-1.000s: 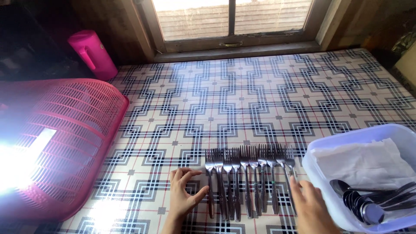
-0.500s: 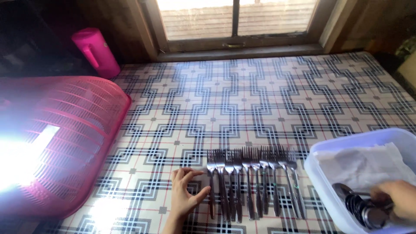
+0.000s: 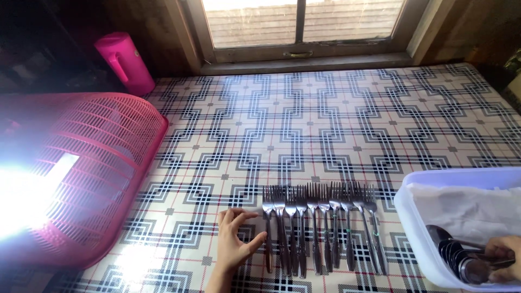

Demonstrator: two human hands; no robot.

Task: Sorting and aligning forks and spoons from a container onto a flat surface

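Gripping spoons [image 3: 461,260] inside the tissue-lined tub [image 3: 415,187], right hand [image 3: 503,256] closes.

Head view; looks steeply down, close over table [image 3: 336,125]

Shiny metal forks [image 3: 320,230] lie on glossy patterned tablecloth [image 3: 325,125].

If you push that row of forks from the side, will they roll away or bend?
The forks look like shiny metal, so they would probably stay stiff. They lie flat, side by side, so they would more likely slide and bunch together than roll. The tablecloth looks smooth, and the left hand rests beside them.
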